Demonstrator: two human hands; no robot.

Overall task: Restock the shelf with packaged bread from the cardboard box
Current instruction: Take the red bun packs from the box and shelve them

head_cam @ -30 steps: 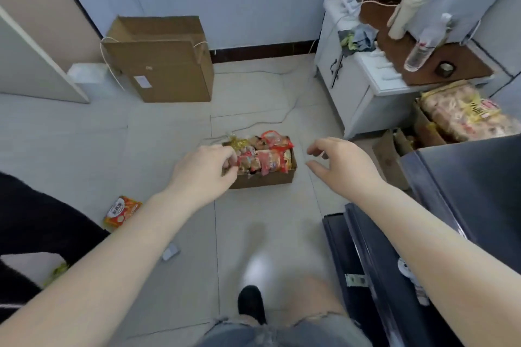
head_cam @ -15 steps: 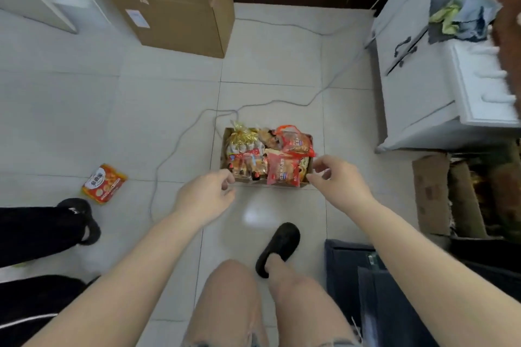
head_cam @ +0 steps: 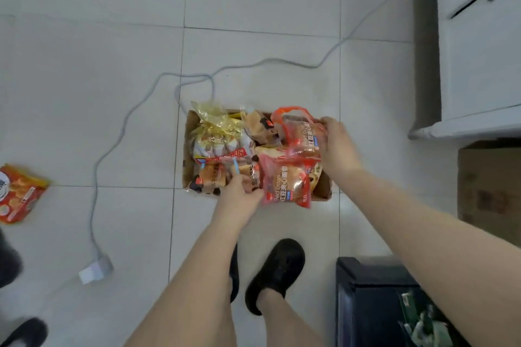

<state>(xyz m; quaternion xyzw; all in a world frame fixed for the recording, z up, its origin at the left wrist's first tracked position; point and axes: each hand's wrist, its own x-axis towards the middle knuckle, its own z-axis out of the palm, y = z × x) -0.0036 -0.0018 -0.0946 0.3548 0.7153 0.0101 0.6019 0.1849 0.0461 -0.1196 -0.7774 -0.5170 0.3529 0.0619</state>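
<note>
- On the pale tiled floor (head_cam: 112,110), a low brown cardboard box (head_cam: 188,166) sits open-topped and packed with wrapped bread.
- Both bare hands are down at the box, apart from each other, each closed on its own packet.
- The left hand (head_cam: 239,195) is at the box's near edge, fingers curled and pinching the side of a red clear-fronted packet holding a round bun, printed "Red bean" (head_cam: 287,184); that packet sticks out over the near wall of the box.
- The right hand (head_cam: 335,141) is at the far right corner of the box, fingers wrapped round a second red clear-fronted bun packet (head_cam: 300,135), which stands tilted with its looped top (head_cam: 282,111) pointing away.
- At the box's left side lies a gold-and-white crinkled bag of small wrapped rolls (head_cam: 220,138), with darker brown packets (head_cam: 210,177) just beside it at the near left corner.
- A grey power cable (head_cam: 127,121) snakes across the tiles past the box's far left corner and ends in a white plug block (head_cam: 94,270) at the near left.
- An orange and red snack packet (head_cam: 19,191) lies alone on the floor, well apart from the box, at the left edge.
- Black slippers (head_cam: 277,267) show on the person's feet below the forearms.
- A white cabinet (head_cam: 479,65) stands at the right, with a dark shelf unit (head_cam: 366,304) at the near right corner.
</note>
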